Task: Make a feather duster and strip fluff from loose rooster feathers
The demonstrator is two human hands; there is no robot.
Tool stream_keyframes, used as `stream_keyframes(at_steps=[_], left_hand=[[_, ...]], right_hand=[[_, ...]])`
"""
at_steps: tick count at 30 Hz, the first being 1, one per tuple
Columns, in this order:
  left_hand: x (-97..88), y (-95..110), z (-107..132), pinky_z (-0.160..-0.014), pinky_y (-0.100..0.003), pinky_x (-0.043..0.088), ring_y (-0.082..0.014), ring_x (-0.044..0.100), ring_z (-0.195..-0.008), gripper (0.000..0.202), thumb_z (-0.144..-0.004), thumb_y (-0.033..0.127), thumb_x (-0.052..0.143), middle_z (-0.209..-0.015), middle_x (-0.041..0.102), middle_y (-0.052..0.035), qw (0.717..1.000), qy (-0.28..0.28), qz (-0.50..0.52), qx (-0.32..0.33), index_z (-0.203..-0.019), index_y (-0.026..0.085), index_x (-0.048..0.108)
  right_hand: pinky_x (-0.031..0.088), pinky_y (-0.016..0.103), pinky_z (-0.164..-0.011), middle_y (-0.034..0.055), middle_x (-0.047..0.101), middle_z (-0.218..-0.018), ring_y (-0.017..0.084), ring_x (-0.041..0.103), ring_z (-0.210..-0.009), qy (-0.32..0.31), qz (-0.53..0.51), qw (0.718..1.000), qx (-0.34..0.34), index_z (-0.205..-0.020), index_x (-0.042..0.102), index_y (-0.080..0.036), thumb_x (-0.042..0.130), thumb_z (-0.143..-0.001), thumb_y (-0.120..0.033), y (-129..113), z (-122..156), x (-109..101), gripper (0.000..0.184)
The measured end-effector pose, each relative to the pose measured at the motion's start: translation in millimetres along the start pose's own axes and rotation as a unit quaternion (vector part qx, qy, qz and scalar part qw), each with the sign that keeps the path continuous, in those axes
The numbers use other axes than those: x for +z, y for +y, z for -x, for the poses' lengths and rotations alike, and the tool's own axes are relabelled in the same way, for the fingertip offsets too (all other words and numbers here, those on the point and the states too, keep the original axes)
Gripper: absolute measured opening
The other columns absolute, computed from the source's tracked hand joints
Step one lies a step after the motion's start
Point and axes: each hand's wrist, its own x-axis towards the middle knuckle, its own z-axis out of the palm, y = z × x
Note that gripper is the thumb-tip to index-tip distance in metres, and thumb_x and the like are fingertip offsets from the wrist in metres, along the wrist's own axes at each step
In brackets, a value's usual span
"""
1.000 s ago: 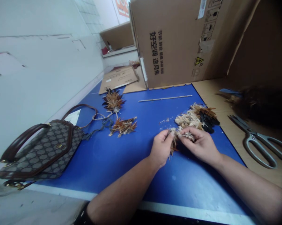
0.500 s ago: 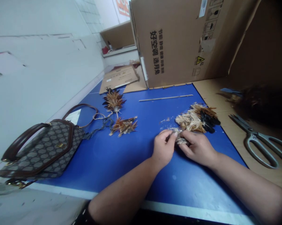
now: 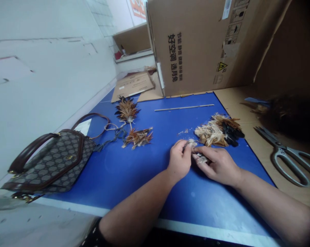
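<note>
My left hand (image 3: 180, 160) pinches a small pale tuft of feathers (image 3: 192, 143) between thumb and fingertips. Close beside it, my right hand (image 3: 216, 164) is closed around some whitish and dark feathers (image 3: 202, 158), mostly hidden by the fingers. Just beyond both hands lies a pile of feathers (image 3: 216, 130), cream at the left and brown and black at the right. Small loose bits of fluff (image 3: 184, 131) are scattered to its left on the blue tabletop (image 3: 134, 175).
A brown feather bundle on a stick (image 3: 127, 109) and a smaller feather bunch (image 3: 138, 138) lie left of centre. A thin stick (image 3: 184, 107) lies farther back. Scissors (image 3: 282, 151) rest at right, a patterned handbag (image 3: 52, 163) at left. A large cardboard box (image 3: 196, 48) stands behind.
My fingertips have drawn slightly apart, and more of the pale tuft shows above the left hand. The whole view has shifted a little; the things on the table stay put.
</note>
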Motion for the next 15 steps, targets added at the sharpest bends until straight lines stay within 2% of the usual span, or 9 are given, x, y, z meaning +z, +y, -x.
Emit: stream_keyframes(at_steps=[4,7,10,15], left_hand=[[0.7,-7.2,-0.6,-0.083,-0.028,0.053,-0.0173,0.065,-0.086,0.031,-0.096,0.046,0.062,-0.093,0.074,-0.006,0.997,-0.022,0.048,-0.065,-0.098,0.017,0.072],[3.6,-5.5,0.8,-0.07,-0.027,0.054,-0.0149,0.063,-0.073,0.034,-0.092,0.05,0.067,-0.085,0.072,-0.0047,0.991,-0.041,0.084,-0.093,-0.098,0.016,0.071],[7.0,-0.5,2.5,-0.062,-0.027,0.054,-0.0126,0.061,-0.06,0.037,-0.087,0.052,0.072,-0.073,0.067,-0.0015,0.981,-0.066,0.131,-0.128,-0.094,0.016,0.067],[8.2,5.7,2.9,-0.054,-0.024,0.05,-0.0091,0.058,-0.052,0.039,-0.084,0.053,0.074,-0.07,0.06,0.0016,0.974,-0.082,0.133,-0.162,-0.089,0.016,0.062]], right_hand=[[0.051,0.026,-0.062,0.0029,0.075,-0.081,0.015,0.066,-0.063,0.061,-0.074,0.992,0.078,-0.103,0.07,-0.021,0.064,-0.093,-0.028,3.5,-1.8,-4.6,0.013],[0.054,0.027,-0.067,0.0041,0.077,-0.086,0.017,0.07,-0.07,0.087,-0.121,0.982,0.117,-0.104,0.07,-0.021,0.066,-0.094,-0.032,5.4,-4.7,-5.1,0.016],[0.057,0.028,-0.07,0.003,0.077,-0.082,0.017,0.071,-0.069,0.075,-0.168,0.975,0.123,-0.103,0.07,-0.021,0.064,-0.095,-0.031,3.8,-7.0,-4.9,0.014],[0.057,0.026,-0.067,0.0047,0.079,-0.085,0.017,0.072,-0.07,0.096,-0.156,0.976,0.117,-0.101,0.071,-0.02,0.064,-0.094,-0.031,2.4,-8.0,-5.8,0.015]])
